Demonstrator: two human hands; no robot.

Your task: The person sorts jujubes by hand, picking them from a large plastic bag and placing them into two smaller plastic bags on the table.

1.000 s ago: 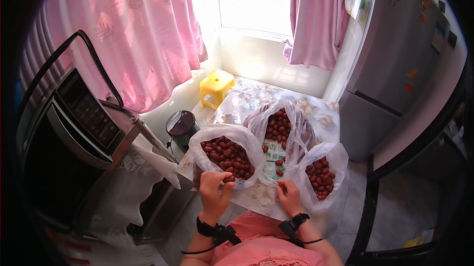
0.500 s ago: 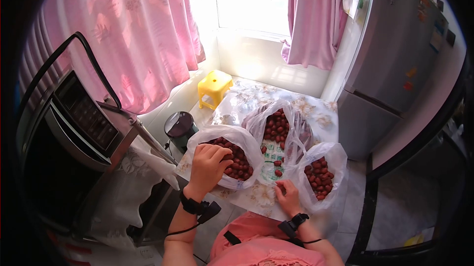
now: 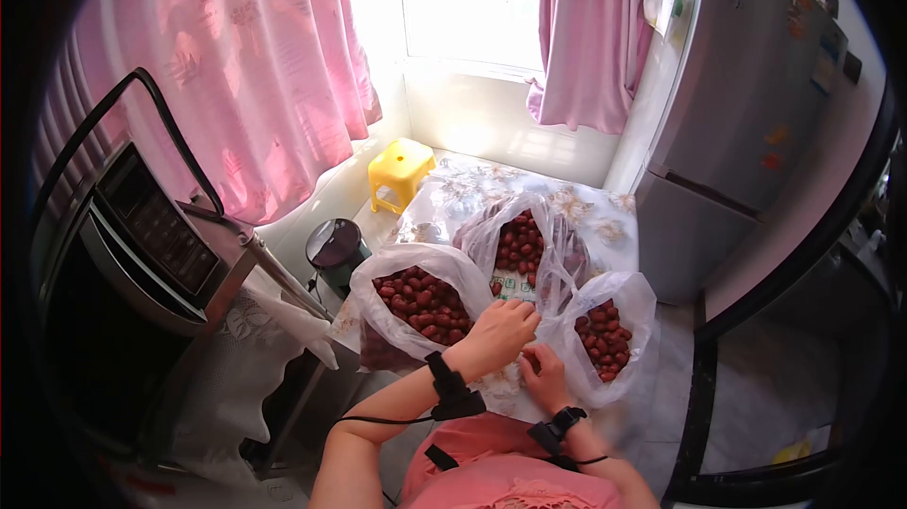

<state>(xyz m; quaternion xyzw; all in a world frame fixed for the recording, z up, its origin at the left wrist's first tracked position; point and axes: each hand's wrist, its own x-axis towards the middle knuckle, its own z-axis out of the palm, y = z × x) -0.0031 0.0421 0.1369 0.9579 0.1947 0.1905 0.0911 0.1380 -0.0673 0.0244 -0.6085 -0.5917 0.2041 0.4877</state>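
Observation:
Three clear plastic bags of red dates stand open on the table. My left hand [image 3: 499, 330] is over the front of the middle bag [image 3: 479, 226], fingers bent down and together; whatever they hold is hidden. Just below it, my right hand [image 3: 545, 379] has its fingers curled in near the bag's front edge, with a small dark spot at the fingertips that I cannot make out. Many dates [image 3: 416, 301] fill the left bag [image 3: 453, 268]. More dates [image 3: 520, 240] lie in the middle bag, and a smaller heap [image 3: 605, 339] is in the right bag [image 3: 642, 306].
The table [image 3: 605, 216] has a flowered cover. A yellow stool [image 3: 402, 164] and a dark-lidded bin [image 3: 337, 249] stand to its left. A microwave [image 3: 142, 245] is at the near left, a grey refrigerator [image 3: 737, 122] on the right. Pink curtains [image 3: 246, 65] hang behind.
My left hand has moved right, from the dates in the left bag to the front of the middle bag beside my right hand. My right hand stays nearly in place. The view has shifted slightly.

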